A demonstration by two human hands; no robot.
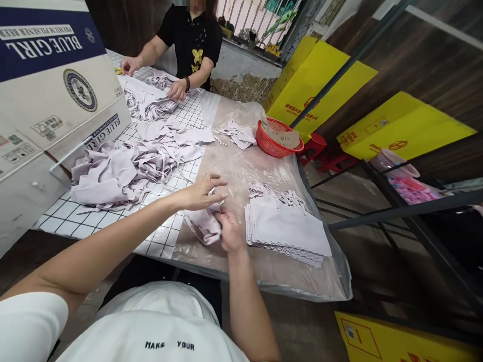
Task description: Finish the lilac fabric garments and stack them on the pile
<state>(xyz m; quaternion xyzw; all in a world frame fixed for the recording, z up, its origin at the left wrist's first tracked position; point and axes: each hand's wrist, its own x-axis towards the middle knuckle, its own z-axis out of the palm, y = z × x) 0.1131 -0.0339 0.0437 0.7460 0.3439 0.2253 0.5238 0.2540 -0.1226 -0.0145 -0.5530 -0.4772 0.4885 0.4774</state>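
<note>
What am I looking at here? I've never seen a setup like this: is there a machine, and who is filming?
There is no robot here, just a person working with bare hands. The single picture comes from a camera worn on that person's head, looking forward and down, so the arms reach in from the bottom edge.

The right hand grips a pale cloth. The left hand is just beyond it, fingers spread; whether it pinches anything is hard to tell.

On the table, a loose pile lies to the left and a neat stack to the right. Farther back is a red basket, and a big box stands at the left. Across the table, a co-worker handles more cloth.
</note>
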